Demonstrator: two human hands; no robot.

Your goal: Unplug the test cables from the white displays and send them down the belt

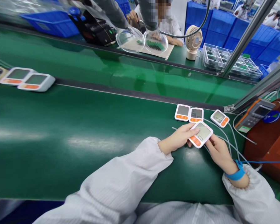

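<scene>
While both hands pinch it, the white-orange monitor unit sits between them above the green belt: left hand on its near-left edge, right hand at its right corner, long axis tilted up-right.

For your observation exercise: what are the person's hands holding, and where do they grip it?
Both hands, left and right, hold one white monitor unit by its opposite lower edges.

Glossy white plastic monitor, shiny smooth green belt, matt white cloth sleeve
</scene>
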